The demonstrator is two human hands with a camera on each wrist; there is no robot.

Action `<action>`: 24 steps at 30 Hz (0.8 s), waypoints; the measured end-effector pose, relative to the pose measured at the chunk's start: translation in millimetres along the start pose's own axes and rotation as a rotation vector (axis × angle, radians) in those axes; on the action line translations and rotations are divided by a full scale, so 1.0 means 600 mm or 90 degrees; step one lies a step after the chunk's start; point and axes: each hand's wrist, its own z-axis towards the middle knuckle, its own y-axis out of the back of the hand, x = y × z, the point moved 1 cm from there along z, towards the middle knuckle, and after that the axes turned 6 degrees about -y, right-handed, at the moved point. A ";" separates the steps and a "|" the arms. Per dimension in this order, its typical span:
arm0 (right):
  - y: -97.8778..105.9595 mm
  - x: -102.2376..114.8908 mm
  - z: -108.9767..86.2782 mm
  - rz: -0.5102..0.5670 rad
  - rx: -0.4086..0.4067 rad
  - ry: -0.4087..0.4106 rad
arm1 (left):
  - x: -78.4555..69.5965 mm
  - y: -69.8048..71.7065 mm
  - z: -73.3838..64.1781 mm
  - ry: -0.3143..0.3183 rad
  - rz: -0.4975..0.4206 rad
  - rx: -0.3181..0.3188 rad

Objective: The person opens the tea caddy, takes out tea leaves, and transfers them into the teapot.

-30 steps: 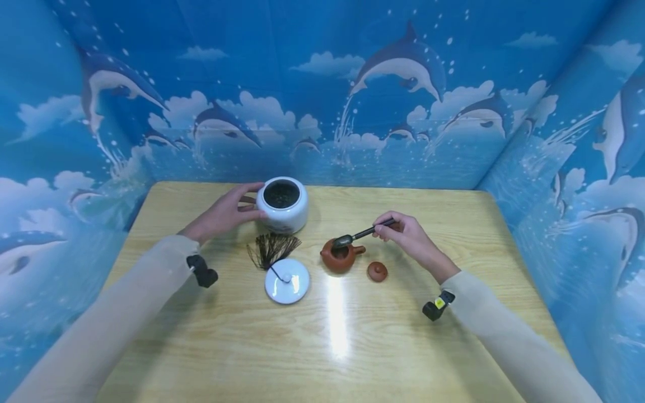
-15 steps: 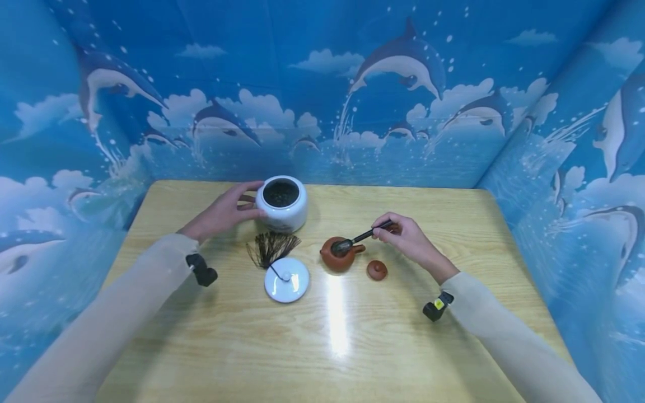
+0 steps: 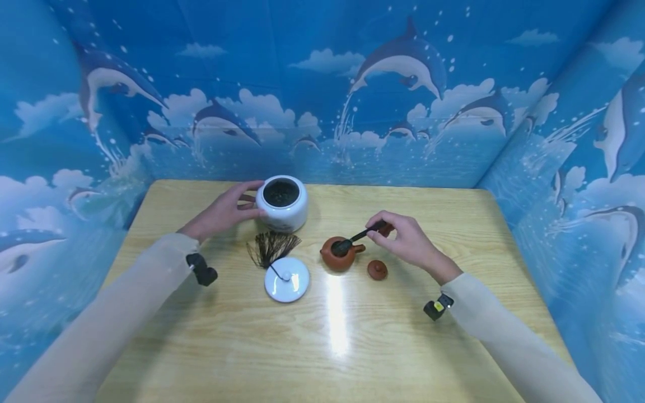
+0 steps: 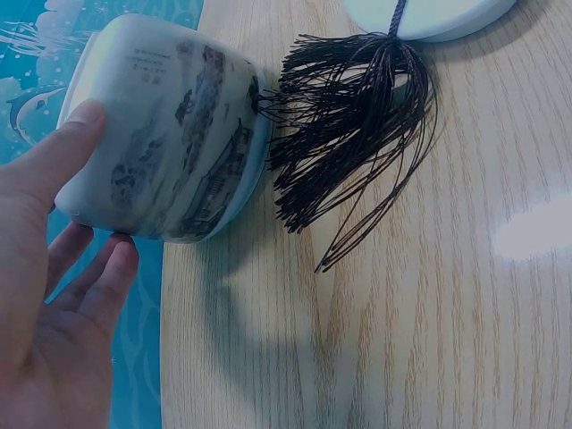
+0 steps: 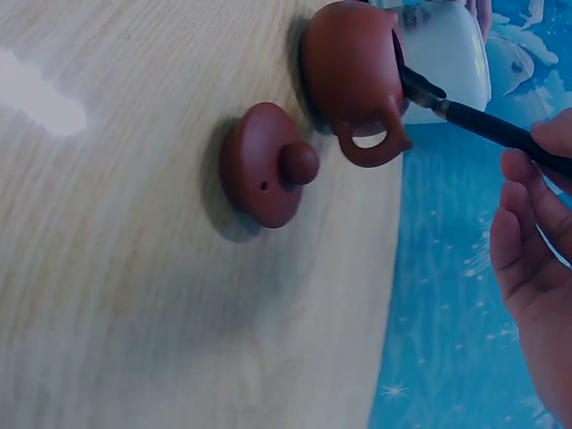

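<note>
My left hand (image 3: 221, 214) holds the side of a white porcelain jar (image 3: 292, 219), thumb and fingers spread around its wall. Dark loose tea leaves (image 3: 281, 193) show inside the jar's mouth. With thumb and fingertips, my right hand (image 3: 405, 239) pinches the black handle of a small tea scoop (image 5: 487, 125). The scoop's head dips into the opening of a brown clay teapot (image 3: 335, 262), partly hidden by the rim in the right wrist view. Beside the teapot's handle lies its clay lid (image 3: 377, 271), knob up.
A white jar lid (image 3: 288, 290) lies in front of the jar, with a dark tassel (image 4: 357, 116) stretched between them. The wooden table (image 3: 242, 347) meets a blue dolphin-print curtain (image 3: 322, 101) along the back and sides.
The scoop has gone lower into the teapot, its head tilting over inside. My right hand has shifted slightly left and turned. The left hand and jar stay put.
</note>
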 end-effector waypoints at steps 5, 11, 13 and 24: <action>0.005 0.015 -0.002 -0.052 -0.011 0.062 | -0.001 -0.002 0.001 -0.002 0.005 -0.003; 0.010 0.021 -0.004 -0.066 -0.027 0.082 | 0.003 -0.002 0.004 0.003 0.004 -0.007; 0.012 0.021 -0.003 -0.063 -0.038 0.083 | 0.005 -0.002 0.004 0.005 0.002 -0.009; 0.026 0.010 0.015 0.080 -0.068 -0.021 | 0.006 -0.001 0.001 0.006 0.000 -0.010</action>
